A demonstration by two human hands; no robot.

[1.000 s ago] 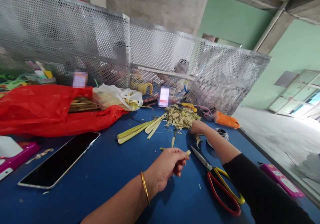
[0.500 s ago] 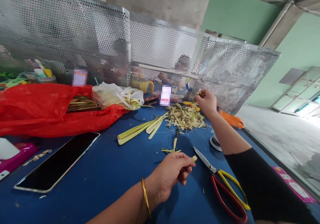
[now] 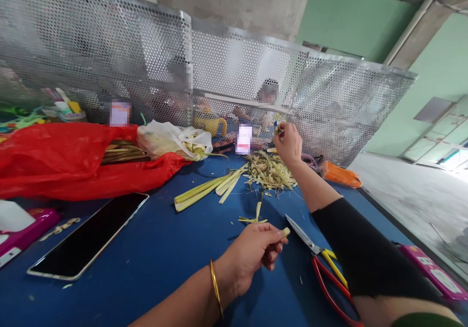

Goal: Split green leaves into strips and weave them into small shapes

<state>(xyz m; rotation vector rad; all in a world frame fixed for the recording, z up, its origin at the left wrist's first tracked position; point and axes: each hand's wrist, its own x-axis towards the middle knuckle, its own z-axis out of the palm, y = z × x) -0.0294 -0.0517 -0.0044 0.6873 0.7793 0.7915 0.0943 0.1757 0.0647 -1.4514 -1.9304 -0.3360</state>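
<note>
My left hand, with a gold bangle on its wrist, pinches a short pale yellow leaf strip between thumb and forefinger. Beyond it, on the blue table, lies a small knotted leaf piece. My right hand is reached forward above a heap of leaf scraps, its fingertips closed on a small leaf scrap that is hard to make out. Scissors with red and yellow handles lie between my arms, partly covered by my right arm. Long leaf strips rest left of the heap.
At left are a red plastic bag, a white bag and a black phone. An orange packet and a magenta package are at right. A perforated metal screen borders the back; people are behind it.
My right hand has moved left and slightly up over the scrap heap, its forearm now covering part of the scissors' handles. My left hand keeps its pinch on the strip. The view has shifted slightly.
</note>
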